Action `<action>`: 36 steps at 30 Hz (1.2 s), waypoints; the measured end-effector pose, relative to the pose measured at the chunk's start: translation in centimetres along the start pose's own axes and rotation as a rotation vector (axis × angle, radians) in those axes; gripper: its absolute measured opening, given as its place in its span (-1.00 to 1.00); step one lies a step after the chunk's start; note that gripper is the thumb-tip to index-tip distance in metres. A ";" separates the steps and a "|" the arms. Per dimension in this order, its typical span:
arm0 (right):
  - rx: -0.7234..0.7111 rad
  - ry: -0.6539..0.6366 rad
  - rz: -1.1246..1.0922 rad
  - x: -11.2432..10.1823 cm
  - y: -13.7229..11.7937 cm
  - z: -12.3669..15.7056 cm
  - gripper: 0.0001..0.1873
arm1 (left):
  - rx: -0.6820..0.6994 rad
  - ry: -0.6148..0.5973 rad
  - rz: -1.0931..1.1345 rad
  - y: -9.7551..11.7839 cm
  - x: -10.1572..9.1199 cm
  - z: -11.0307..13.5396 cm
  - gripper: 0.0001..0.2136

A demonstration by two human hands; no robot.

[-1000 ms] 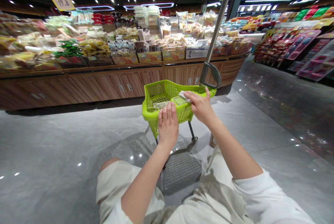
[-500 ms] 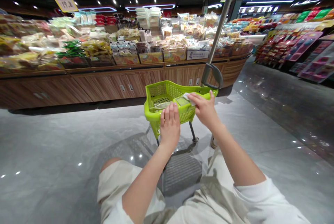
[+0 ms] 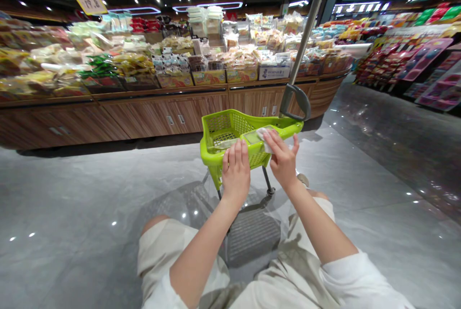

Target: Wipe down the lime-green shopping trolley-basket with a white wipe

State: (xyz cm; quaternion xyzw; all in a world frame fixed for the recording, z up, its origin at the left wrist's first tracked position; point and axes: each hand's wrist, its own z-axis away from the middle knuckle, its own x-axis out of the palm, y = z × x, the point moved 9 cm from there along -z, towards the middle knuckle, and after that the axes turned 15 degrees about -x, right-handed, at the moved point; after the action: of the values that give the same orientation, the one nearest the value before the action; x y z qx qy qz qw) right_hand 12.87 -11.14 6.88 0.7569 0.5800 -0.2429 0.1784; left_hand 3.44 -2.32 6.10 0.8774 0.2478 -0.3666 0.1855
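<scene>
In front of me stands a small shopping cart with a lime-green plastic basket [image 3: 212,157] on thin grey legs. My left hand [image 3: 236,170] is hooked over the near rim, its fingers together on top and the thumb out of sight. A crumpled white tissue [image 3: 264,135] is pinched under the fingers of my right hand [image 3: 283,159], against the green edge beside a clear panel [image 3: 251,136]. The little finger of that hand sticks up, apart from the others. Behind it rises a grey loop handle [image 3: 301,103] on a metal pole [image 3: 309,21].
Beyond the cart runs a wooden display counter [image 3: 154,117] piled with packaged snacks. A price sign [image 3: 89,2] hangs at upper left. More stocked shelves [image 3: 396,62] stand at right. Shiny grey floor [image 3: 72,203] surrounds the cart, and my knees flank it.
My right hand has drawn back slightly toward me along the basket's edge, showing more of the tissue. My right knee has shifted outward. My left hand stays on the rim.
</scene>
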 end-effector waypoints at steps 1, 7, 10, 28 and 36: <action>0.068 0.048 0.030 -0.2 1.7 0.5 -0.23 | 0.000 -0.006 0.005 0.0 0.0 0.0 -0.47; 0.191 0.159 0.044 1.7 0.5 2.6 -0.23 | -0.024 -0.012 0.006 0.4 0.4 -0.1 -0.45; -0.070 0.079 -0.024 3.5 -3.8 2.7 -0.32 | -0.020 0.001 -0.007 0.2 0.4 -0.1 -0.49; -0.026 0.113 0.077 3.7 -0.7 4.4 -0.33 | -0.014 0.003 0.013 0.1 0.4 -0.1 -0.49; 0.159 0.186 0.114 2.6 1.7 4.3 -0.30 | -0.042 -0.009 0.027 0.3 0.5 -0.2 -0.45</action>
State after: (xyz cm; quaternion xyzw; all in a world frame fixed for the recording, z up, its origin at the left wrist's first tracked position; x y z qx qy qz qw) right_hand 14.35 -11.85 1.87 0.8196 0.5288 -0.2065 0.0769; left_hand 4.01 -2.32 5.86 0.8749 0.2426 -0.3629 0.2099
